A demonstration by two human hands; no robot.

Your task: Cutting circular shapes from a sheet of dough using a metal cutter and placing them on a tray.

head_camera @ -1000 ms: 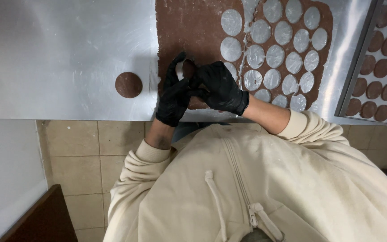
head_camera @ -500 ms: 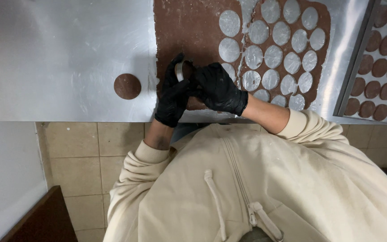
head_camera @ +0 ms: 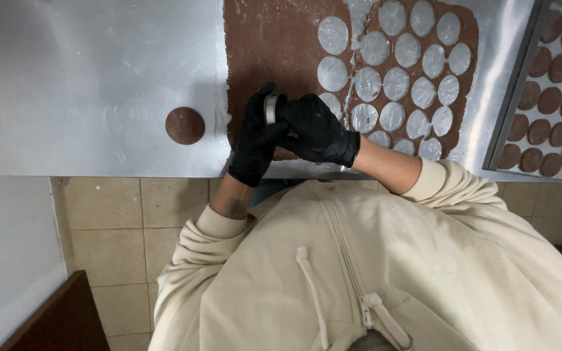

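Here, round metal cutter [head_camera: 271, 108] sits on edge between both gloved hands, over the near edge of the brown dough sheet [head_camera: 274, 45] on the steel table [head_camera: 86, 71]. Left hand [head_camera: 255, 140] closes thumb and fingers around the cutter's rim; right hand [head_camera: 317, 127] wraps over it from the other side, fingers curled shut on the same ring. Whether a dough disc is stuck inside, cannot tell.

Judgement: the step looks like freeing or resetting the cutter, so best to keep the ring level, press on the rim only, push any disc out evenly so it stays round, and set the cutter down just beside an existing hole to waste little dough.

One cut dough round [head_camera: 185, 125] lies alone left of the sheet, apart from it. Right part of the sheet is full of round cut-outs [head_camera: 395, 84] showing bare metal. Far right, a tray [head_camera: 512, 97] holds rows of brown rounds.
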